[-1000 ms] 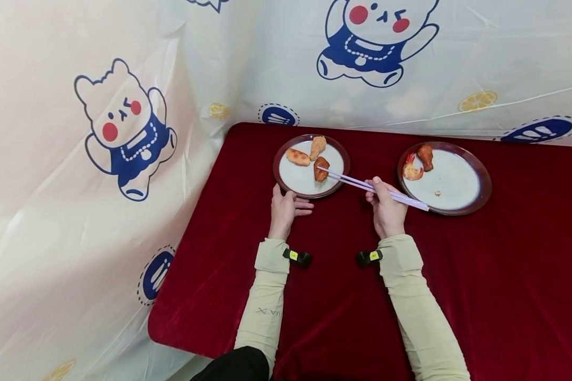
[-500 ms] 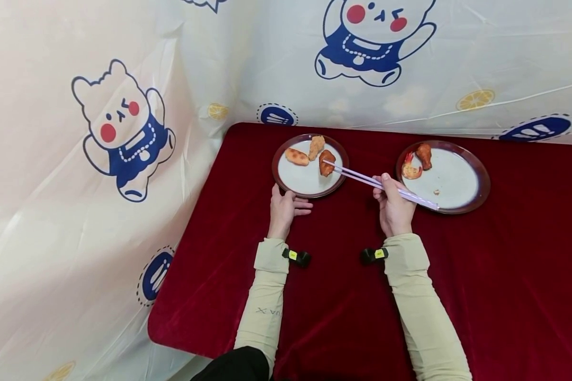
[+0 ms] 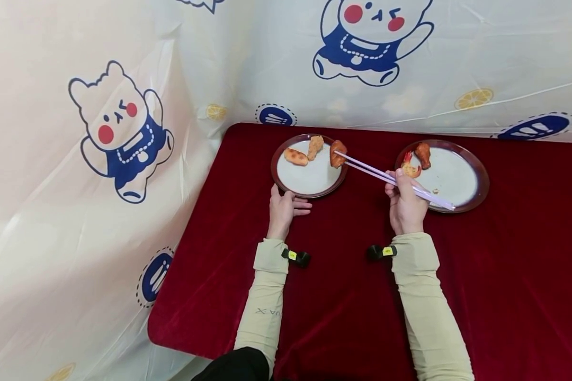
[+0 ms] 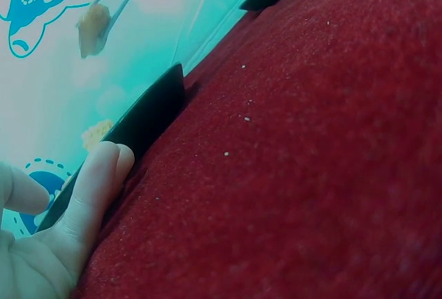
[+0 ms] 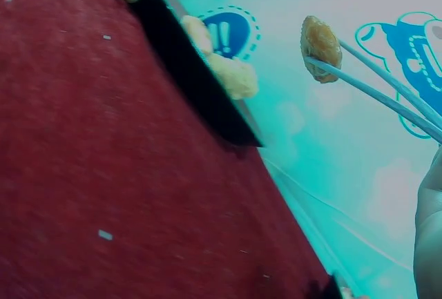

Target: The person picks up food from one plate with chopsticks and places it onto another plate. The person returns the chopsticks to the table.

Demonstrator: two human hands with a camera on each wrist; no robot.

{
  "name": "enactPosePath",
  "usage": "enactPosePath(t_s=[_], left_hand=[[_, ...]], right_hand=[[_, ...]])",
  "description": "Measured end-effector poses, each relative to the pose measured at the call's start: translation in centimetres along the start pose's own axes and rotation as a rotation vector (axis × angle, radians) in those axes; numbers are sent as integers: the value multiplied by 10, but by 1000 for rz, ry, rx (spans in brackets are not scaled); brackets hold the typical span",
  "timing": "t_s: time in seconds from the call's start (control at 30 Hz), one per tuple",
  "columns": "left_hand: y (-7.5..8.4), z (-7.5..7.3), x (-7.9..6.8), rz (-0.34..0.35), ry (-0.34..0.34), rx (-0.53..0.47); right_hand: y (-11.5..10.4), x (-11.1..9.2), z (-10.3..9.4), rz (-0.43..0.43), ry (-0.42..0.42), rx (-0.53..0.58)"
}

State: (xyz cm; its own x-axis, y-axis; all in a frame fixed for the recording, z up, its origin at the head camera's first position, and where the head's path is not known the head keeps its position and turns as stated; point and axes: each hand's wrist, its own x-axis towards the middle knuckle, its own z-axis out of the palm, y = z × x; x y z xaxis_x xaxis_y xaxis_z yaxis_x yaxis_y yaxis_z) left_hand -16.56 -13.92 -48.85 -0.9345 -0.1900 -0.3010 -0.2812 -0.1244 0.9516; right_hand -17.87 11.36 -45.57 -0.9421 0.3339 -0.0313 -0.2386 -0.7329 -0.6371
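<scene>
My right hand [image 3: 409, 209] holds a pair of pale purple chopsticks [image 3: 378, 173]. Their tips pinch a brown glazed piece of fried chicken [image 3: 337, 154], raised above the left plate in both wrist views. That plate [image 3: 310, 186] has a brown rim and a white centre. On it lie an oblong browned piece [image 3: 295, 156] and a crumb-coated piece [image 3: 315, 147]. My left hand [image 3: 281, 214] rests at the plate's near-left rim with straight fingers, its fingertips [image 4: 105, 154] against the dark outer side.
To the right stands a second brown-rimmed plate [image 3: 482, 182], bearing a shrimp [image 3: 411, 168], a drumstick [image 3: 423, 154] and a small crumb. A dark red cloth [image 3: 338, 307] covers the table. Printed white sheeting [image 3: 267, 58] hangs behind and at left.
My right hand has moved right, and the chopsticks have lifted the piece of fried chicken from the left plate's middle to above its right rim. The left hand has stayed at the rim.
</scene>
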Motion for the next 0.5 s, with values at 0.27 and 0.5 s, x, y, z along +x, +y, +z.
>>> enactPosePath(t_s=[0.27,0.5], left_hand=[[1,1,-1,1,-8,-4],[-1,0,-1,12,2,6]], right_hand=[[-22,7,0,-84,43,67],[-51,15,-4,-161,79,138]])
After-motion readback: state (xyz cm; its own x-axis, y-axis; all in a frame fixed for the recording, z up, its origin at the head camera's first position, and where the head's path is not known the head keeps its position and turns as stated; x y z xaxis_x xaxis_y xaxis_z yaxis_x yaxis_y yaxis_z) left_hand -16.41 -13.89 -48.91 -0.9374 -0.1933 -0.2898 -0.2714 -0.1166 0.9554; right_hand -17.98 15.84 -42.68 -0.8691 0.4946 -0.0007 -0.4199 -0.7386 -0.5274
